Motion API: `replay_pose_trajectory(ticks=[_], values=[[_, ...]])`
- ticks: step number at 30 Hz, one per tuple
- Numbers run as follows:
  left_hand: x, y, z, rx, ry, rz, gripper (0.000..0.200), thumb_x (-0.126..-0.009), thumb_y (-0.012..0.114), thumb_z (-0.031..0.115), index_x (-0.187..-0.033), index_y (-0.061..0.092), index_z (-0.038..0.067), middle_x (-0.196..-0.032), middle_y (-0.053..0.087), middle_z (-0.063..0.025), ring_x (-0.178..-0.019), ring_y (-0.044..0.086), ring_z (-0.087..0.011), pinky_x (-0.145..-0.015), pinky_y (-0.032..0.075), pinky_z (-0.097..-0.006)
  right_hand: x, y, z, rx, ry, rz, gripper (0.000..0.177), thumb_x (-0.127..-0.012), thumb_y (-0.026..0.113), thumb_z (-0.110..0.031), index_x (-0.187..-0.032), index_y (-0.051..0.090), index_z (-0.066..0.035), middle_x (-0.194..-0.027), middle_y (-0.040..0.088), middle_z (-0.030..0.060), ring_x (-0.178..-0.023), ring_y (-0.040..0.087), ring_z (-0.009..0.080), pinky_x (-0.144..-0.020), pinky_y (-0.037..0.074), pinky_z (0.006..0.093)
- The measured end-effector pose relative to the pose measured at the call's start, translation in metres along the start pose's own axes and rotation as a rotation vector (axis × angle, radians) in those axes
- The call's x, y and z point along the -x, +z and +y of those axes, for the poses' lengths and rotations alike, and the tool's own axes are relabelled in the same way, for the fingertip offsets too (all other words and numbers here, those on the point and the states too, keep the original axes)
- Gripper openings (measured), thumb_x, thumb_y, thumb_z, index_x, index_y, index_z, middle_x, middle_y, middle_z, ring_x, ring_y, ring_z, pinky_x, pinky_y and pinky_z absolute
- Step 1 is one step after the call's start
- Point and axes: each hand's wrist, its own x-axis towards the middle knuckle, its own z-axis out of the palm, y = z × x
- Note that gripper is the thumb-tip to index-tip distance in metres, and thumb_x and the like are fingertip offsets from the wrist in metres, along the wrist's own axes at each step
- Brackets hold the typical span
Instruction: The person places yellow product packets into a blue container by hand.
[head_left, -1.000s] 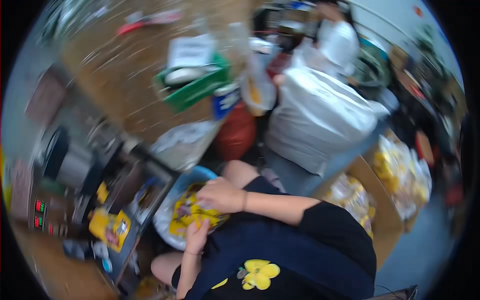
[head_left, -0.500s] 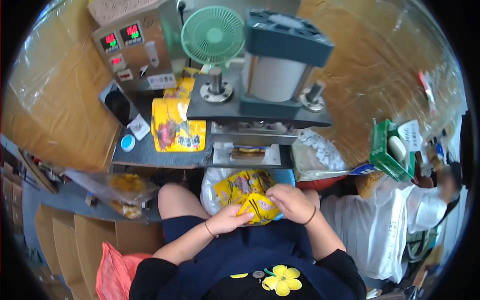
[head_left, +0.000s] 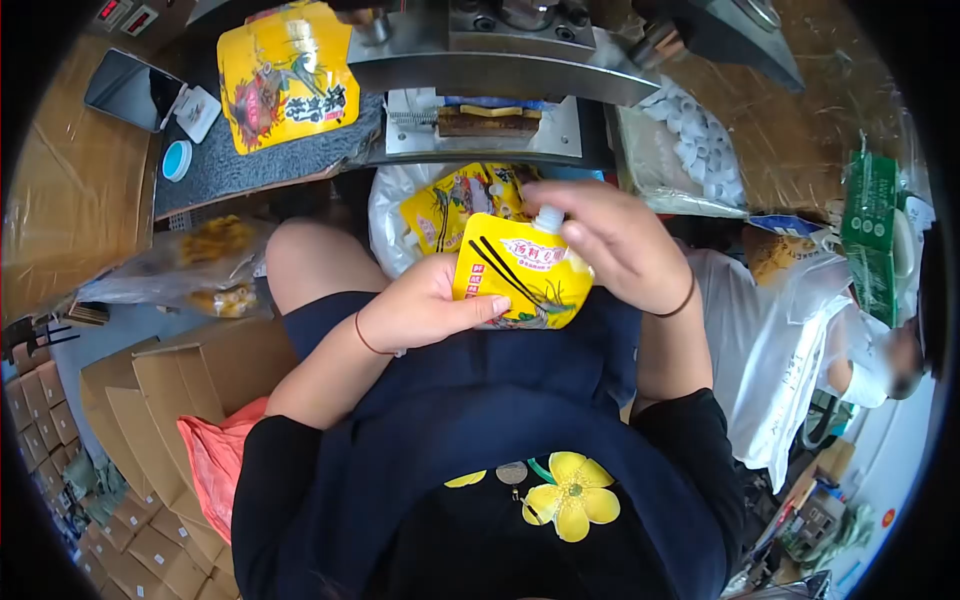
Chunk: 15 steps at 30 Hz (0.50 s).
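Note:
My left hand (head_left: pixel 425 308) grips a yellow spouted pouch (head_left: pixel 510 268), thumb across its printed front and fingers behind it. The pouch is tilted, its white spout (head_left: pixel 549 219) pointing up toward the machine. Beside that spout is my right hand (head_left: pixel 625 240), its fingers stretched out behind the spout and its thumb apart on the near side; the fingertips are slightly blurred. Just beyond my hands, several more yellow pouches (head_left: pixel 462 205) lie in a container lined with a clear plastic bag (head_left: pixel 385 215).
The metal press (head_left: pixel 500 75) stands in front. Another yellow pouch (head_left: pixel 290 80) lies on the bench at left, near a phone (head_left: pixel 130 90) and a blue-lidded jar (head_left: pixel 177 160). A bag of white caps (head_left: pixel 700 140) sits at right. Cardboard boxes (head_left: pixel 165 400) stand at lower left.
The view has tipped downward and closer. The pouch has come up out of the container toward me in my left hand, and its spout now shows. My right hand's fingers have spread.

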Motion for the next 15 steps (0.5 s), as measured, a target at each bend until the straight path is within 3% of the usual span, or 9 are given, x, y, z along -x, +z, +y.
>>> replay_pose_trajectory(ticks=[2, 3, 5, 7, 10, 13, 15], values=[[-0.006, 0.001, 0.0, -0.019, 0.039, 0.063, 0.032, -0.099, 0.065, 0.008, -0.129, 0.063, 0.0, -0.121, 0.071, -0.0071, -0.107, 0.066, -0.013, -0.095, 0.052, -0.0293, 0.01, -0.015, 0.013, 0.268, 0.051, 0.253, 0.025, -0.1, 0.056, -0.013, -0.121, 0.066, -0.004, -0.115, 0.07, 0.018, -0.106, 0.066, 0.0368, -0.091, 0.052, 0.0437], [-0.007, 0.001, -0.001, -0.023, 0.059, 0.101, 0.03, -0.098, 0.066, 0.009, -0.127, 0.065, 0.001, -0.117, 0.072, -0.0065, -0.104, 0.067, -0.0123, -0.093, 0.053, -0.0283, 0.008, -0.024, 0.014, 0.408, 0.252, 0.384, 0.027, -0.1, 0.056, -0.014, -0.122, 0.066, -0.004, -0.119, 0.069, 0.0185, -0.108, 0.065, 0.0368, -0.092, 0.052, 0.0436], [-0.01, -0.007, -0.001, -0.039, 0.009, 0.153, 0.029, -0.097, 0.065, 0.007, -0.126, 0.066, 0.0, -0.117, 0.073, -0.0069, -0.104, 0.068, -0.0136, -0.093, 0.054, -0.0294, 0.017, -0.046, 0.041, 0.77, 0.394, 0.48, 0.025, -0.097, 0.06, -0.015, -0.119, 0.067, -0.004, -0.115, 0.069, 0.0177, -0.106, 0.065, 0.0385, -0.088, 0.052, 0.0435], [-0.015, -0.012, -0.003, -0.067, 0.014, 0.193, 0.029, -0.097, 0.065, 0.007, -0.125, 0.066, 0.0, -0.117, 0.073, -0.0069, -0.104, 0.068, -0.0139, -0.092, 0.054, -0.0297, 0.018, -0.058, 0.039, 0.721, 0.378, 0.34, 0.029, -0.094, 0.065, -0.017, -0.12, 0.066, -0.004, -0.113, 0.07, 0.0163, -0.103, 0.066, 0.0361, -0.087, 0.053, 0.0427], [-0.016, -0.016, -0.001, -0.098, 0.048, 0.142, 0.03, -0.099, 0.062, 0.006, -0.128, 0.063, -0.001, -0.122, 0.07, -0.0081, -0.11, 0.065, -0.0143, -0.096, 0.052, -0.0307, 0.01, -0.033, 0.016, 0.393, 0.298, 0.338, 0.036, -0.091, 0.071, -0.021, -0.122, 0.066, -0.004, -0.111, 0.07, 0.0148, -0.1, 0.067, 0.0329, -0.087, 0.053, 0.0416], [-0.015, -0.016, 0.0, -0.132, 0.087, 0.049, 0.031, -0.101, 0.06, 0.007, -0.13, 0.061, -0.001, -0.124, 0.069, -0.0082, -0.112, 0.064, -0.0139, -0.098, 0.051, -0.0306, 0.002, -0.001, 0.012, 0.129, 0.144, 0.202, 0.066, -0.08, 0.082, -0.031, -0.133, 0.058, 0.0, -0.116, 0.068, 0.0175, -0.101, 0.067, 0.0305, -0.09, 0.053, 0.0384], [-0.015, -0.011, 0.002, -0.139, 0.095, 0.025, 0.029, -0.102, 0.06, 0.011, -0.129, 0.062, -0.001, -0.12, 0.07, -0.007, -0.107, 0.064, -0.0126, -0.095, 0.052, -0.0294, -0.005, 0.014, 0.004, -0.132, 0.184, 0.16, 0.06, -0.085, 0.079, -0.018, -0.138, 0.057, 0.0, -0.115, 0.068, 0.0112, -0.098, 0.064, 0.02, -0.091, 0.051, 0.033]])
